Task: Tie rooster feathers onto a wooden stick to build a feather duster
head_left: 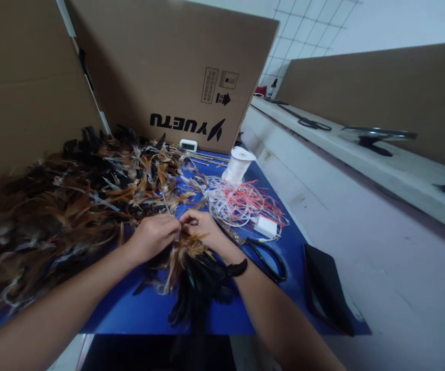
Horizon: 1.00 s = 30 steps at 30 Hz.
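My left hand (157,234) is closed, fingertips pinched together over the top of a feather bundle (202,278). A short pale strip (177,236) shows at those fingertips. My right hand (202,229) meets it from the other side, thumb and forefinger curled into a pinch; what lies between them is too small to make out. Brown, wispy feathers top the bundle under my hands, and long black ones fan down toward the table's front edge. Beside my right wrist lie black-handled scissors (266,257), their blades partly hidden behind my hand and forearm.
A large heap of brown and black feathers (91,201) covers the left of the blue table (295,283). Tangled white and red cords (241,201), a white spool (240,164) and a white adapter (265,226) lie right. Behind stands a cardboard box (168,67); a black folded case (326,288) lies front right.
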{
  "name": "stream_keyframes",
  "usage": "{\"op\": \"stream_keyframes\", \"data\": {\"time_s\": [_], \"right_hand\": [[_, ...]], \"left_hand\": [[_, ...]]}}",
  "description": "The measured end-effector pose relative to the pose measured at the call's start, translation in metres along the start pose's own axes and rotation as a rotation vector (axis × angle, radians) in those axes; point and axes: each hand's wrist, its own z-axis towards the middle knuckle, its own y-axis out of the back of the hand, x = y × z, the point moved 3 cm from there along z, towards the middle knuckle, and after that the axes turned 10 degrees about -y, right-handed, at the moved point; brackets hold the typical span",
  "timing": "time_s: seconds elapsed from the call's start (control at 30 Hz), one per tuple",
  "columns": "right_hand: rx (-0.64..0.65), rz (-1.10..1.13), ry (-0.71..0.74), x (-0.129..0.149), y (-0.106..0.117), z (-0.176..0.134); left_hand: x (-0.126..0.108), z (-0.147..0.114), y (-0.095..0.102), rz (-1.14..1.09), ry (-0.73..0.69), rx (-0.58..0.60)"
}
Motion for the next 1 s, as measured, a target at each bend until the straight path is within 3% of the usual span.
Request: {"op": "stream_keyframes", "data": {"time_s": [0.23,0.4,0.7,0.83,1.0], "right_hand": [[0.026,0.048,-0.002,-0.011,0.002,0.007],[0.055,-0.014,0.028,-0.004,0.006,0.008],[0.120,-0.006,-0.117,0.007,0.002,-0.002],[0.176,0.084,-0.072,0.004,0.002,-0.002],[0.153,0.056,-0.044,0.003,0.006,-0.001]], "left_hand": [[0.001,0.000,0.003,0.027,-0.167,-0.002],[0.004,-0.004,0.001,-0.022,-0.161,-0.076],[0.006,-0.009,-0.003,-0.018,-0.185,-0.123],[0.006,-0.010,-0.003,-0.006,-0.190,-0.131],[0.006,-0.012,-0.004,-0.028,-0.188,-0.128]]}}
